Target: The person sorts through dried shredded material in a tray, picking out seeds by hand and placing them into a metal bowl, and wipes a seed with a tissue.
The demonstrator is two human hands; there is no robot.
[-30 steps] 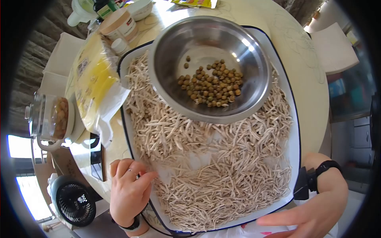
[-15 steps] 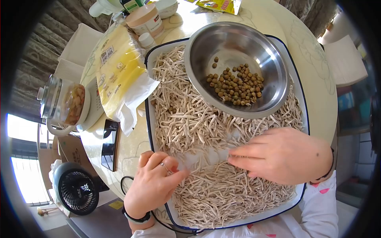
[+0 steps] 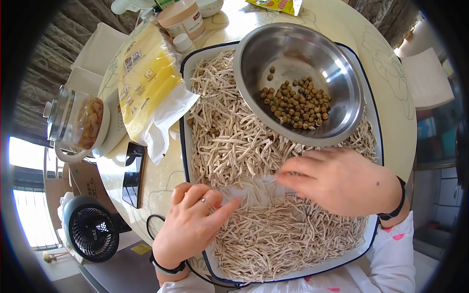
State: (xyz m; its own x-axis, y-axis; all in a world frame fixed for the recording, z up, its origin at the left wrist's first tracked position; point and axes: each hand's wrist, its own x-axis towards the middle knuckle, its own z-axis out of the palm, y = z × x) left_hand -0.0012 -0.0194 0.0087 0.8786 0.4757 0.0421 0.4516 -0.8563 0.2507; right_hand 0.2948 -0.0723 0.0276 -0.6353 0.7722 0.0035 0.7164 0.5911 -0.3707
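Note:
A white tray with a dark blue rim [image 3: 184, 146] holds many pale, thin, dried root-like strips [image 3: 293, 234], in a thicker heap at the back and a thinner layer in front. My right hand [image 3: 342, 180] lies palm down over the strips, fingers stretched toward the bare gap between the two layers and touching strips at its edge. My left hand [image 3: 193, 227], with a ring, is at the tray's left side, its fingers bent and its thumb held apart. A steel bowl [image 3: 349, 117] rests over the tray's back right and contains small round brown-green balls [image 3: 298, 105].
Left of the tray lie a yellow plastic bag [image 3: 146, 93] and a phone [image 3: 133, 175]. A glass teapot [image 3: 80, 122] and a small fan [image 3: 93, 229] stand farther left. A tub [image 3: 181, 19] and a white-capped bottle [image 3: 182, 43] are behind the tray.
My right hand has moved slightly up and left across the strips, toward the heap at the back. My left hand stays near the same spot, its thumb more stretched out. The view has shifted a little.

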